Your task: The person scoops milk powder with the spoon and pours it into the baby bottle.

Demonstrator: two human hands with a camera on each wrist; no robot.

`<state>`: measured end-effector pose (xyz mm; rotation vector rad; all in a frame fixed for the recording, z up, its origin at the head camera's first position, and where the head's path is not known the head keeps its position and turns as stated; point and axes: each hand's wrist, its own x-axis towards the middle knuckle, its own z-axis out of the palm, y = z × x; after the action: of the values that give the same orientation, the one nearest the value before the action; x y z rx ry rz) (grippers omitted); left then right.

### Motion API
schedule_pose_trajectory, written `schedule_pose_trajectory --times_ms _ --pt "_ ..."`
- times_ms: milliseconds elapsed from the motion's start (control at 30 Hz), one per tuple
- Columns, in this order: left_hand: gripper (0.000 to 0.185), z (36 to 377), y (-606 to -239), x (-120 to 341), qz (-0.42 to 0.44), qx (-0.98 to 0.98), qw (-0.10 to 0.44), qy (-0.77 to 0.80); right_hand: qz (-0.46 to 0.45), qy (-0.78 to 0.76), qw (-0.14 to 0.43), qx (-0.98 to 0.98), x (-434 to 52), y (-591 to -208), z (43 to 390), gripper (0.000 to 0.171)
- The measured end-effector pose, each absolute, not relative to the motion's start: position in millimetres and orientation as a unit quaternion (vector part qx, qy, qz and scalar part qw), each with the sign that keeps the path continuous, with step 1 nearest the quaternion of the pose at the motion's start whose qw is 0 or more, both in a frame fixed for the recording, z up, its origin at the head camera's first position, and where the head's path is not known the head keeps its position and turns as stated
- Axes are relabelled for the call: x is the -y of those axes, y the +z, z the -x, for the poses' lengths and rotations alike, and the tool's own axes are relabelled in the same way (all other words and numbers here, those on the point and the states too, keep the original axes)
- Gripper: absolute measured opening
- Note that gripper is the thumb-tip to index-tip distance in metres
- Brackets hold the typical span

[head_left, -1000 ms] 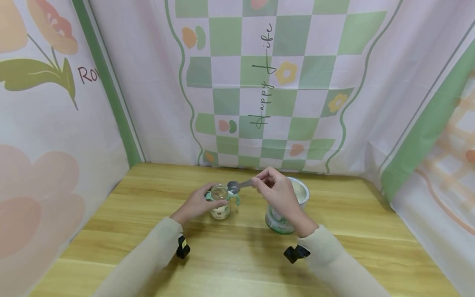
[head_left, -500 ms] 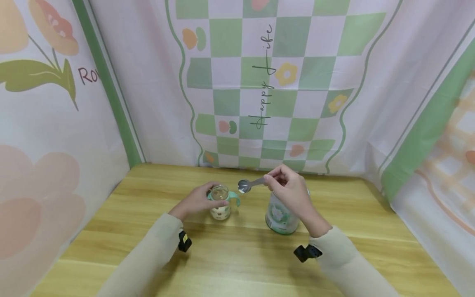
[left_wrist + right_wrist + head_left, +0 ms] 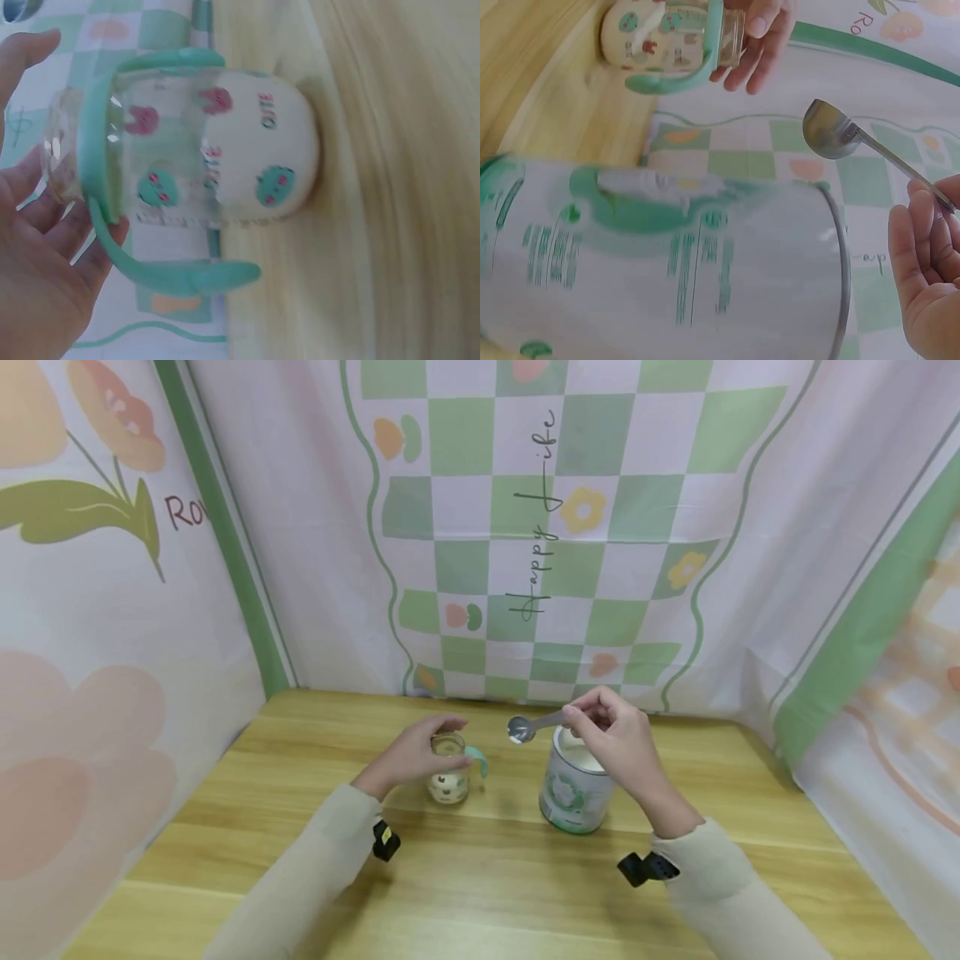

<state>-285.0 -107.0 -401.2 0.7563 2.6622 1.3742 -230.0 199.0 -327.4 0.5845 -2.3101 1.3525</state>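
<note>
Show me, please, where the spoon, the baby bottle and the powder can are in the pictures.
spoon [image 3: 520, 729]: head view, on its round bowl.
baby bottle [image 3: 225, 161]: left wrist view, on the printed glass body.
powder can [image 3: 570, 797]: head view, on the green and white side wall.

Bare wooden table [image 3: 487, 893] is lying open across the lower frame. At centre, the baby bottle [image 3: 448, 772] and milk powder can [image 3: 572, 789] are standing apart, leaving a gap; the spoon [image 3: 528, 727] is hanging above it.
</note>
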Motion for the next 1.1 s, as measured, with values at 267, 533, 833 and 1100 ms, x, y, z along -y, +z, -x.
schedule_pose_trajectory --times_ms 267,533,833,1100 --pt "0.065 282.5 -386.8 91.0 -0.285 -0.853 0.000 0.437 -0.193 0.452 0.235 0.839 -212.8 -319.2 222.5 0.010" --pt "0.059 282.4 -377.2 70.1 -0.319 -0.845 -0.033 0.429 -0.179 0.462 0.257 0.830 -235.6 -330.1 228.4 0.016" --pt "0.060 278.2 -373.8 43.3 -0.331 -0.837 -0.011 0.436 -0.159 0.441 0.283 0.837 -252.5 -336.0 228.0 0.015" --pt "0.070 276.4 -387.1 17.0 -0.332 -0.821 0.016 0.464 -0.135 0.413 0.266 0.860 -262.7 -344.4 225.5 0.022"
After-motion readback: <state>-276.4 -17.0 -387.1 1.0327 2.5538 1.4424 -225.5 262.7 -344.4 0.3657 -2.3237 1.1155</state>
